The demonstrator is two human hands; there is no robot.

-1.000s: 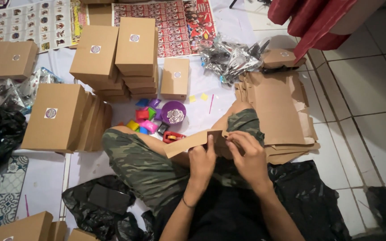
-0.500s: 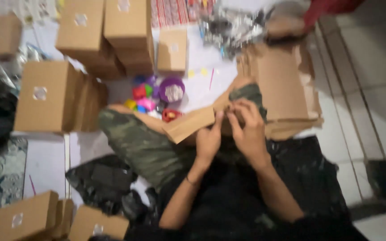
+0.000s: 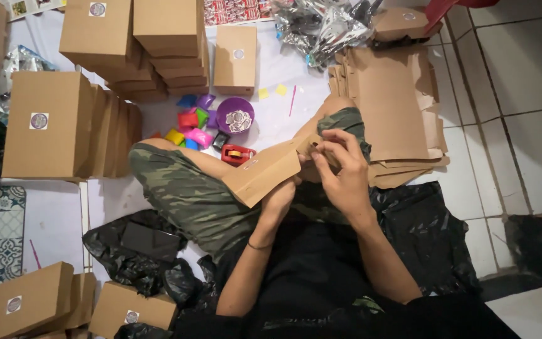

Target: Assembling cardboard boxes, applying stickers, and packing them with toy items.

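Stack of flat brown cardboard sheets [image 3: 396, 107] is laid on the floor beside the knee | folded cardboard piece [image 3: 265, 172] is held over the lap, tilted | right hand [image 3: 343, 172] is curled, fingers pinched on its upper edge | left hand [image 3: 280, 201] is closed under it, grip partly hidden | red tape dispenser [image 3: 238, 154] is seen just behind.

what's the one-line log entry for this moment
left hand: under flat brown cardboard box | right hand: fingers pinching its end flap | pose: seated on floor | nearby: red tape dispenser, stack of flat cardboard
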